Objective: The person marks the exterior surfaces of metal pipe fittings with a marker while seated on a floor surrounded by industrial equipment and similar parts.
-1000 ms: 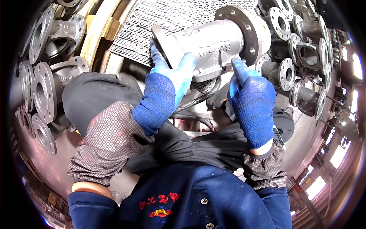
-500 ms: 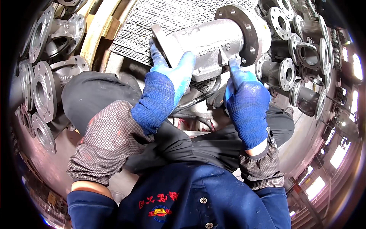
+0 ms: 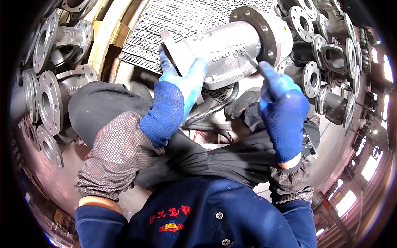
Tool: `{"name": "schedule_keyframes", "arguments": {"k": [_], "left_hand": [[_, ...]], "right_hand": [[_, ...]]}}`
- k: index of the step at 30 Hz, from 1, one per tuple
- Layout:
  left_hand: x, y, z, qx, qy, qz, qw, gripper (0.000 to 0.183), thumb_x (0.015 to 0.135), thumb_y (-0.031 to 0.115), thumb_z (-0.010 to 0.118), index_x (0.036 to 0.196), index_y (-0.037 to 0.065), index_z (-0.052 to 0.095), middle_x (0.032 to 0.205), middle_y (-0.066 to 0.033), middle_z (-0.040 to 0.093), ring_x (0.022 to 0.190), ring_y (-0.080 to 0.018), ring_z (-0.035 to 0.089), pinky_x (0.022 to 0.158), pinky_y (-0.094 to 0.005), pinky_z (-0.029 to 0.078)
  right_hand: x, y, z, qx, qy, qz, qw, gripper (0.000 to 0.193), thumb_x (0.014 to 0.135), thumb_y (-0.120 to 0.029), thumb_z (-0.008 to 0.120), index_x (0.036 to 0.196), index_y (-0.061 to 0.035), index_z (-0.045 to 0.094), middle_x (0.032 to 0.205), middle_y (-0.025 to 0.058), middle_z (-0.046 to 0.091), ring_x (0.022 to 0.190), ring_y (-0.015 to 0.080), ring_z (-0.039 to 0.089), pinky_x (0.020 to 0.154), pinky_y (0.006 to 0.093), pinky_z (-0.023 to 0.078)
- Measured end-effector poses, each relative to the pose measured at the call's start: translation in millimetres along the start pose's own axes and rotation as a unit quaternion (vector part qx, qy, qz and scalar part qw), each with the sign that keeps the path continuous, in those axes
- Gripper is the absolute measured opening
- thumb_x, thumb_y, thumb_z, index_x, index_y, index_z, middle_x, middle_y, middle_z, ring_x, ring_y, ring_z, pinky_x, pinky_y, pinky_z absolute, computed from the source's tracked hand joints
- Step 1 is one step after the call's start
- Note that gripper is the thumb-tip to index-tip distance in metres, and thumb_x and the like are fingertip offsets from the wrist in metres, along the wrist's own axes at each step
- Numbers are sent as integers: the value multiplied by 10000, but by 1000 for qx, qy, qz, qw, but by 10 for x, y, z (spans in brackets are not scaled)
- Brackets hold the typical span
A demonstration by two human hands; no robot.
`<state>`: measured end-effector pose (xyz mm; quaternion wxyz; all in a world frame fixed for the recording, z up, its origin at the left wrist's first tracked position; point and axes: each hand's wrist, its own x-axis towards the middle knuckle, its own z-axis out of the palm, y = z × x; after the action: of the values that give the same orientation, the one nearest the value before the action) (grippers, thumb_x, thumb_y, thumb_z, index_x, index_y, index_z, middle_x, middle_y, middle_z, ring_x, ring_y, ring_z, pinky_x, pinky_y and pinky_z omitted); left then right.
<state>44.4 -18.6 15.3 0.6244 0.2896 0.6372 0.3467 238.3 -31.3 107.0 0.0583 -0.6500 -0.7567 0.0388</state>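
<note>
Here we have our blue-gloved left hand [image 3: 178, 87] gripping the grey flanged metal casting [image 3: 231, 51], seemingly steadying it, while our blue-gloved right hand [image 3: 284, 96] clutches a slim dark tool [image 3: 260, 70].

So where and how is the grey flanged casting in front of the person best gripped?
Probably by the left-end flange of the grey casting, coming from the near left: this plate juts out past the body, letting a hand straddle it, as the left hand does.
</note>
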Motion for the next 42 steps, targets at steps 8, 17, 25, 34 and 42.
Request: {"name": "schedule_keyframes", "arguments": {"k": [8,17,25,34,42], "left_hand": [[-48,116,70,-1,51,7,999,526,897,154,638,1330,3,380,1107,-90,589,955,-160,574,808,-285,497],[-94,152,68,-21,53,3,998,472,891,171,638,1278,-13,440,1073,-82,607,917,-159,583,809,-287,492],[-100,181,51,38,54,0,998,473,897,183,631,1287,-7,441,1061,-92,610,900,-163,581,775,-298,498],[-52,65,25,7,46,15,999,417,904,148,626,1258,-4,465,1047,-78,618,897,-151,589,768,-291,502],[-34,60,10,17,50,0,999,467,896,158,639,1278,-26,443,1055,-84,619,892,-155,591,771,-287,500]], "right_hand": [[-99,118,158,65,28,-9,997,467,785,50,574,1206,-146,623,852,144,623,737,292,603,672,353,486],[40,7,96,-54,-57,-17,997,480,754,-9,579,1205,-168,617,966,119,649,817,320,621,707,395,502],[117,-42,16,-59,-21,-54,997,453,719,-11,585,1146,-152,638,908,89,644,786,296,612,685,391,502],[143,-62,40,-65,-3,-66,996,416,717,-12,585,1104,-148,657,882,105,636,765,300,612,670,387,504],[151,-80,44,-56,-5,-63,996,399,721,-4,584,1086,-144,665,852,105,630,754,297,613,666,384,501]]}}
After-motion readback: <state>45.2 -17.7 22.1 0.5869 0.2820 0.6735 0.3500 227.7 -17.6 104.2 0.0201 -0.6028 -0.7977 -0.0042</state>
